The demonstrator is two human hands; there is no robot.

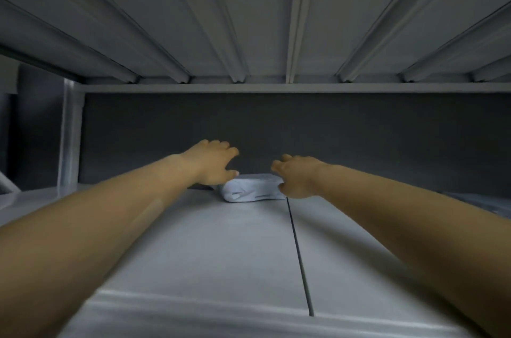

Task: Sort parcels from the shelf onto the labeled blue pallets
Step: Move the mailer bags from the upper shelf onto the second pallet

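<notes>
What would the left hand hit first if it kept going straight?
Probably the white parcel, right by the thumb of the left hand. The fingers might pass above it and reach the dark back wall; depth is unclear.

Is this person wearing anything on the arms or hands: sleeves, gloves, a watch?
Nothing worn shows. The left hand and the right hand are ungloved, and no sleeve, watch or wristband appears anywhere up to the frame edge. The picture is too soft to rule out a thin ring.

The shelf (193,241) is dim and softly blurred, its back wall (359,130) in shadow, frame edges bowed.
</notes>
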